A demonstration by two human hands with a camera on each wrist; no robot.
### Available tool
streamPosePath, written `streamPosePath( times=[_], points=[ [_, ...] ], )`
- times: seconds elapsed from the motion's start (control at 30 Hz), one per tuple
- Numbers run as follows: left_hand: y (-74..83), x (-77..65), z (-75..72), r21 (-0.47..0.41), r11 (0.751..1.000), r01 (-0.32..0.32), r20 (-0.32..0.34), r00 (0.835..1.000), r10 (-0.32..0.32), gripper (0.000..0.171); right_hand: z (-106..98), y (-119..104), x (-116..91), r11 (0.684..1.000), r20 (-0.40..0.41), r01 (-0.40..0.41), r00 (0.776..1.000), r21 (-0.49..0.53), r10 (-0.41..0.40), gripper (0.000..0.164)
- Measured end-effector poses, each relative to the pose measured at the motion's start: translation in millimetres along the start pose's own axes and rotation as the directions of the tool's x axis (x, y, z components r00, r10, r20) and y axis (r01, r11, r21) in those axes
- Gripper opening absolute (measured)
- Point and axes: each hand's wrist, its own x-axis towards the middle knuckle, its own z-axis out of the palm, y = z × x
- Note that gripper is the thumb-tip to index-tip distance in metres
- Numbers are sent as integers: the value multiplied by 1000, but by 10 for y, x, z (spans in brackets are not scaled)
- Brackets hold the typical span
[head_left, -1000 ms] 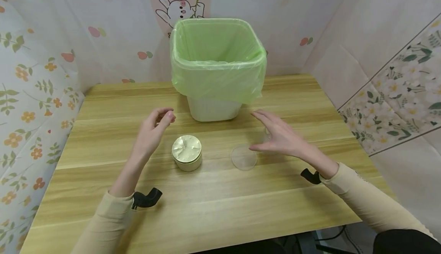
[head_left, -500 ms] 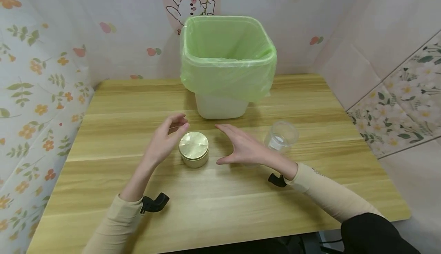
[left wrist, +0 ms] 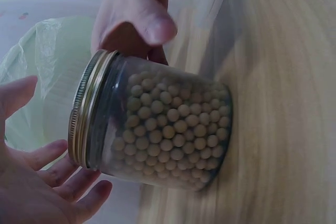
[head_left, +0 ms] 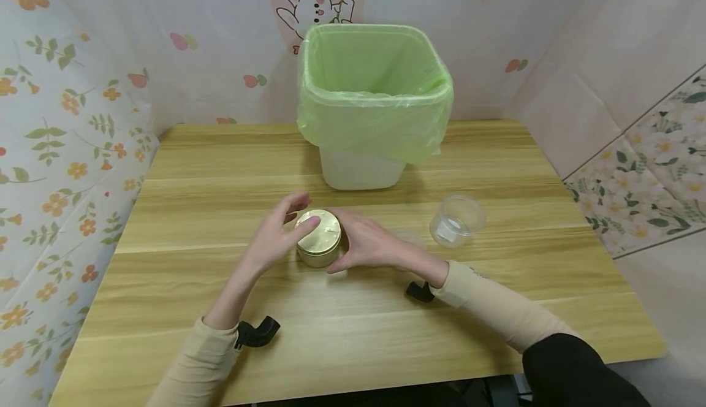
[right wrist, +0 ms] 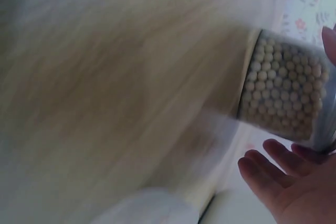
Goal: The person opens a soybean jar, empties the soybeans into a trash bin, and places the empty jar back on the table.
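A clear jar (left wrist: pixel 168 129) with a gold screw lid (head_left: pixel 322 235) stands upright on the table, filled with small beige balls (right wrist: pixel 283 82). My left hand (head_left: pixel 278 233) is at the jar's left side. Its thumb reaches over the lid, while the left wrist view shows the fingers (left wrist: pixel 89 195) spread, some at or very near the lid's edge. From the right, my right hand (head_left: pixel 366 241) spreads thumb and fingers around the jar. In the right wrist view a gap shows between its extended fingers (right wrist: pixel 262 174) and the glass.
Behind the jar stands a white bin (head_left: pixel 361 171) lined with a green bag (head_left: pixel 380 125). A clear plastic cup (head_left: pixel 469 217) is on the table at right. A clear disc (head_left: pixel 410 236) lies partly hidden behind my right forearm. Patterned cloth walls border the table.
My right hand has moved left from beside the clear disc and cup to the jar. The left hand has come closer to the jar, its thumb now over the lid.
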Motion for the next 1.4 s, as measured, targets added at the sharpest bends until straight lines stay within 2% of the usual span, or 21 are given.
streamPosePath(
  times=[0.2, 0.43, 0.57, 0.73, 0.83, 1.03, 1.17, 1.4],
  points=[
    [18, -22, 66, 26, 999, 21, 25, 999, -22, 69, 55, -22, 49, 993, -10, -60, 998, 104, 61, 104],
    [31, -51, 127, 132, 990, 46, 37, 998, -51, 78, 102, -24, 88, 973, -14, -71, 997, 220, 76, 97],
    [37, -59, 135, 164, 986, 33, 47, 998, -42, 84, 84, -13, 97, 956, 3, -94, 995, 279, 97, 99],
    [55, -66, 133, 172, 985, 24, 71, 997, -37, 91, 15, -4, 99, 945, 13, -102, 995, 312, 104, 93],
    [87, -72, 122, 138, 990, 27, 80, 996, -39, 95, -38, 7, 90, 937, 15, -94, 995, 335, 95, 87],
    [198, -77, 63, 41, 999, -9, 91, 996, 6, 99, -183, 35, 49, 912, -7, -9, 1000, 409, 13, 89],
    [283, -72, 23, 16, 998, -68, 103, 992, 66, 97, -297, 48, 7, 862, -24, 64, 998, 502, -60, 89],
    [424, -33, -14, 7, 987, -163, 162, 974, 160, 91, -503, 64, -62, 781, -25, 166, 982, 602, -189, 84]
  ],
)
